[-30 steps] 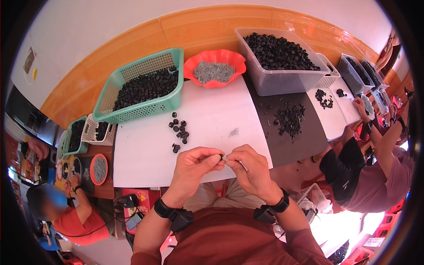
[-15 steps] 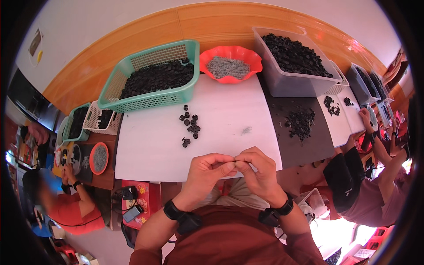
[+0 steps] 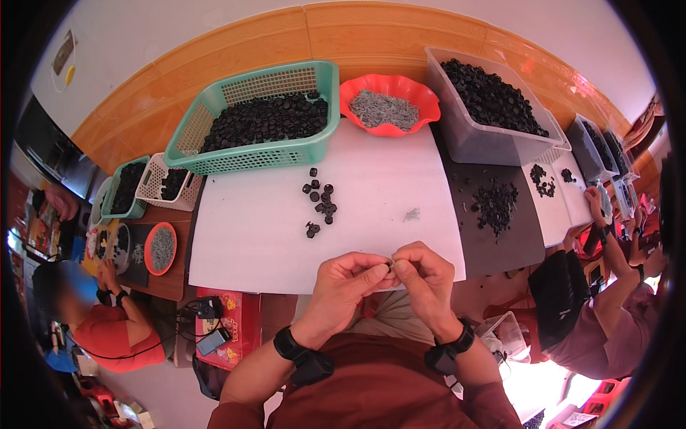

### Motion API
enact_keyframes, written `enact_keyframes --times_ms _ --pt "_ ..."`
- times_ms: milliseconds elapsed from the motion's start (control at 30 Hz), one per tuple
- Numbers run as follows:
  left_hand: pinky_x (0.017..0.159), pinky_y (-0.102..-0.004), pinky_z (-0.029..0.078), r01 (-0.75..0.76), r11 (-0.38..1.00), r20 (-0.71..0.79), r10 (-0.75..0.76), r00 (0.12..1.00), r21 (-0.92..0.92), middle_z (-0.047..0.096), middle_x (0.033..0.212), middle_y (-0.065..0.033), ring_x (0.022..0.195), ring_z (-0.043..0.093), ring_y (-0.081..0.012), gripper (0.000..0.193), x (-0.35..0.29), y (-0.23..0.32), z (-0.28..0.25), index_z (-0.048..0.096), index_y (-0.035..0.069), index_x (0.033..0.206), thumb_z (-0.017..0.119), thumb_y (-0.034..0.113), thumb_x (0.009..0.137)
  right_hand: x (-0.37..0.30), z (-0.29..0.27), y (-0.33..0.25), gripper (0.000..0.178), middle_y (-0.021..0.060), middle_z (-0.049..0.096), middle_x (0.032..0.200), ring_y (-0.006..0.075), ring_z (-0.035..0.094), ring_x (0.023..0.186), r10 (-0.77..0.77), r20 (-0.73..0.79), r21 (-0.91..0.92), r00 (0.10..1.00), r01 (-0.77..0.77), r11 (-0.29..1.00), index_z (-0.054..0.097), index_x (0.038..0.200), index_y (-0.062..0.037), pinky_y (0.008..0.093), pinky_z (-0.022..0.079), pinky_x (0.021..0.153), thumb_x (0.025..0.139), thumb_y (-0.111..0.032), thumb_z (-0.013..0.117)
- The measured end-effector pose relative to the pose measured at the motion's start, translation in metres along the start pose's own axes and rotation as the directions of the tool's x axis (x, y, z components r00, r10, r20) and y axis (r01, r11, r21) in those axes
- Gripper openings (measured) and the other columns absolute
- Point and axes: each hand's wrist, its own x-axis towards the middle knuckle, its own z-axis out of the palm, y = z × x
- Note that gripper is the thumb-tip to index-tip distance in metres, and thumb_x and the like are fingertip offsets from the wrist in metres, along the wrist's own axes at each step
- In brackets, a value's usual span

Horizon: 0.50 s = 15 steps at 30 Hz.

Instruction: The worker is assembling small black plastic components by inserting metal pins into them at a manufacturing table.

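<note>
A white sheet (image 3: 243, 243) covers the table before the person. Along its far side stand a green basket (image 3: 271, 159) and, farther right, a clear bin (image 3: 493, 149), both holding black pieces. Between them, a red wavy-rimmed bowl (image 3: 429, 118) holds grey slivers. The left hand (image 3: 343, 286) pinches a small dark piece (image 3: 389, 267), mostly hidden, over the sheet's near edge. The right hand (image 3: 429, 282), pinched closed, meets it; whether it grips anything, I cannot tell. Loose black pieces (image 3: 314, 196) lie mid-sheet.
</note>
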Motion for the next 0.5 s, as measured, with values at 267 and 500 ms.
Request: enact_keyframes --times_ms 267,500 --pt "0.088 -0.0337 0.061 -0.021 0.998 0.012 0.022 1.0 -0.051 0.073 0.105 -0.0138 0.094 0.072 -0.0204 0.015 -0.0022 -0.0017 -0.0032 0.068 -0.003 0.112 0.063 0.003 0.099 0.0 0.005 0.0006 0.01 0.0066 0.064 0.1 0.0089 0.062 0.081 0.016 -0.007 0.033 1.0 -0.016 0.999 0.067 0.105 0.0023 0.0226 0.052 0.07 0.101 -0.003 0.06" --pt "0.086 -0.032 0.06 -0.018 0.995 0.011 0.019 1.0 -0.094 0.072 0.105 -0.0132 0.094 0.071 -0.0192 0.014 -0.0022 -0.0004 -0.0073 0.069 -0.002 0.11 0.064 0.004 0.099 0.0007 0.0082 0.0049 0.009 0.0064 0.065 0.098 0.0082 0.061 0.077 0.04 -0.01 0.083 0.999 -0.039 0.996 0.068 0.104 0.0013 0.0214 0.051 0.066 0.101 -0.004 0.061"
